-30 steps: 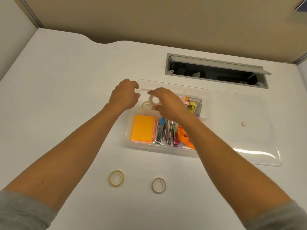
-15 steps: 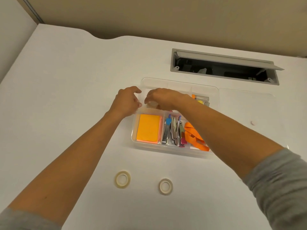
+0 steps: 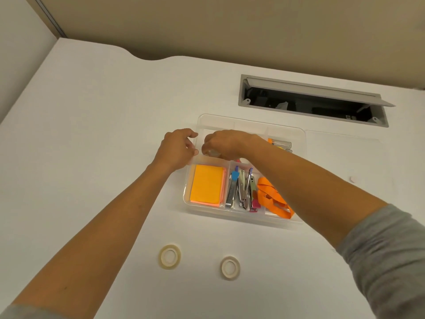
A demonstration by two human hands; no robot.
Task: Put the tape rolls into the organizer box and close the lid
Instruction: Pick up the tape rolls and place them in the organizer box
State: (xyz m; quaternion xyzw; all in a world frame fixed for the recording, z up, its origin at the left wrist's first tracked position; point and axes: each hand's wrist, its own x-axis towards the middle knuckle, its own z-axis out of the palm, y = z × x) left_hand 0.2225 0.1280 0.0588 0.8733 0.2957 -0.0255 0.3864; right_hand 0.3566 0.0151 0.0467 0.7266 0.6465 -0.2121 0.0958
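The clear organizer box (image 3: 253,122) sits open in the middle of the white desk. My right hand (image 3: 226,142) reaches into its back-left compartment, fingers closed on a clear tape roll (image 3: 212,153) that is mostly hidden under them. My left hand (image 3: 177,148) grips the box's left wall beside that compartment. Two more tape rolls lie flat on the desk in front of the box, one on the left (image 3: 170,257) and one on the right (image 3: 230,268). The clear lid (image 3: 345,155) lies flat on the desk to the right of the box.
The front compartments hold orange sticky notes (image 3: 207,185), metal staplers (image 3: 241,192) and an orange strap (image 3: 272,201). A grey cable hatch (image 3: 310,101) stands open behind the box. A tan partition runs along the desk's far edge.
My right hand has lowered the tape roll from above the box down into the back-left compartment. My left hand has stayed at the box's left wall.
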